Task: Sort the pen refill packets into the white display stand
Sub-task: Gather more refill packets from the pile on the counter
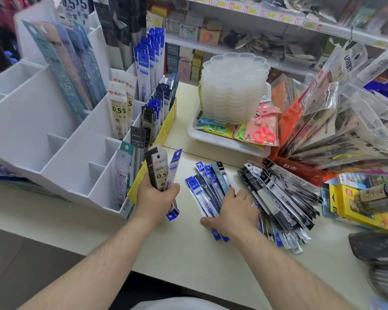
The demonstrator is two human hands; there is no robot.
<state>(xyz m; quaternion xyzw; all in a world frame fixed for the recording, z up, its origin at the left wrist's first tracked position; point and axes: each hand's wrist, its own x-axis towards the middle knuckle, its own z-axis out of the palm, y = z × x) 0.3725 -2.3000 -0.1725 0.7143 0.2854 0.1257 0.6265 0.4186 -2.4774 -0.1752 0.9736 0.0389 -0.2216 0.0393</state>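
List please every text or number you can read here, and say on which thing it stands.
"0.55": white packet standing in the white display stand.
"GR7912": same white packet.
"0.5": black packet gripped by the left hand.
"0.5": tall card behind the stand.
Other packets, shelf tags: too blurred.

Blurred dark object (376,247) at right edge; packet pile (278,198) partly under right hand (231,211).

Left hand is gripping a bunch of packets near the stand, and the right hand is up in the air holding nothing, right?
Not quite. In the head view the right hand lies on the blue packets spread over the counter. The left hand does grip a bunch of packets near the stand.
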